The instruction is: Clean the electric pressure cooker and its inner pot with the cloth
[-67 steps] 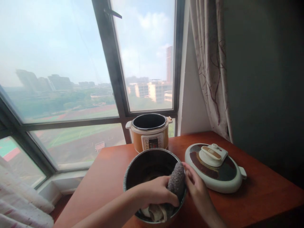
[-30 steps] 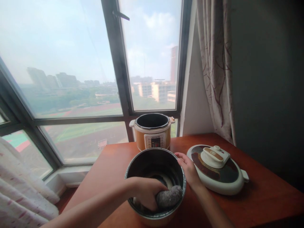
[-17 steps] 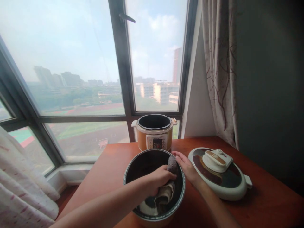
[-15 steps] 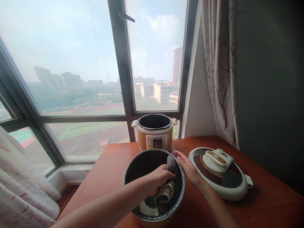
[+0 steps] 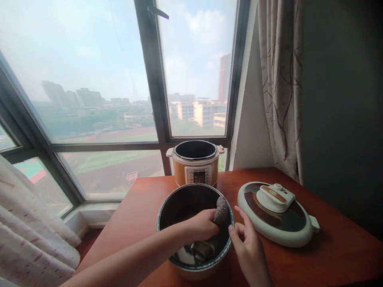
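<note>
My left hand (image 5: 206, 225) reaches down into a dark inner pot (image 5: 182, 199), closed around a bunched grey-brown cloth (image 5: 221, 209). One end of the cloth sticks up beside the pot's right wall; its lower folds hang toward the bottom. My right hand (image 5: 248, 241) is just outside the pot's right rim, index finger stretched out and thumb tip at the rim. Whether that thumb touches the rim, I cannot tell. Behind the pot stands a yellow-and-white electric cooker (image 5: 196, 165) with its top uncovered.
On the right of the reddish wooden table (image 5: 143, 203) lies the cooker's white-rimmed lid (image 5: 291, 235), handle up. Large windows (image 5: 194, 71) rise behind the table. Curtains hang at the left (image 5: 32, 227) and right (image 5: 283, 79).
The cloth and my left hand have shifted slightly right inside the pot. My right hand has moved lower along the outside of the rim, its fingers now bent apart.
</note>
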`<action>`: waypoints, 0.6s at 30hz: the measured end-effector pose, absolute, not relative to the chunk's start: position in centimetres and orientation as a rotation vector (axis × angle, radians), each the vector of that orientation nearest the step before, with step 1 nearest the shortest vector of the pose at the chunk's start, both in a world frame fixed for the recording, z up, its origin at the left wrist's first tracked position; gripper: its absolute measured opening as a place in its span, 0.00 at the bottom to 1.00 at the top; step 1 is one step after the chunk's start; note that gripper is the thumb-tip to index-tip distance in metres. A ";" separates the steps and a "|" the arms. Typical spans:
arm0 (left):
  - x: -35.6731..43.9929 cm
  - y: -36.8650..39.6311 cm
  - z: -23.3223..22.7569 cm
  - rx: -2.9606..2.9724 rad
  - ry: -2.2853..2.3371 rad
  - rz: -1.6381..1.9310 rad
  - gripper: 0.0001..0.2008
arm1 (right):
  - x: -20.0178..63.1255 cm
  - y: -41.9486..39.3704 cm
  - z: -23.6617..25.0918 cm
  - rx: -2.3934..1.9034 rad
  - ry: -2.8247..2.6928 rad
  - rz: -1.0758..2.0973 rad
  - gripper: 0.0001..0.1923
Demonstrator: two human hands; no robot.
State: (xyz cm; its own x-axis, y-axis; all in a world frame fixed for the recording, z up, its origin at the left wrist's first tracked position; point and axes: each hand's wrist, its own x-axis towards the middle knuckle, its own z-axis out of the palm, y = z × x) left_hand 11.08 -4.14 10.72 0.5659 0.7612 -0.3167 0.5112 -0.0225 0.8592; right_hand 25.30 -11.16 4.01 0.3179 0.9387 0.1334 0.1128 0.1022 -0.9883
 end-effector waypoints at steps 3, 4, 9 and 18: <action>10.2 -4.5 12.5 2.061 1.005 0.027 0.26 | 25.9 -9.7 4.4 -1.310 -1.046 0.790 0.34; 9.8 -4.5 13.1 2.169 0.974 -0.071 0.26 | 26.2 -9.2 4.5 -1.302 -1.035 0.775 0.33; 7.7 -3.4 14.8 2.429 0.789 -0.544 0.31 | 27.4 -7.2 5.3 -1.293 -1.036 0.734 0.33; 6.4 -3.1 15.0 2.390 0.733 -0.553 0.25 | 27.3 -6.0 5.2 -1.294 -1.071 0.677 0.29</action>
State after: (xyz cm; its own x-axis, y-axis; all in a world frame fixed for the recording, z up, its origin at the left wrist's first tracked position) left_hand 6.36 -3.11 14.96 0.7640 0.3718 -0.5272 0.6091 -0.6852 0.3994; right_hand 27.34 -6.00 5.21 0.3941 0.8861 0.2439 0.1596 0.1953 -0.9677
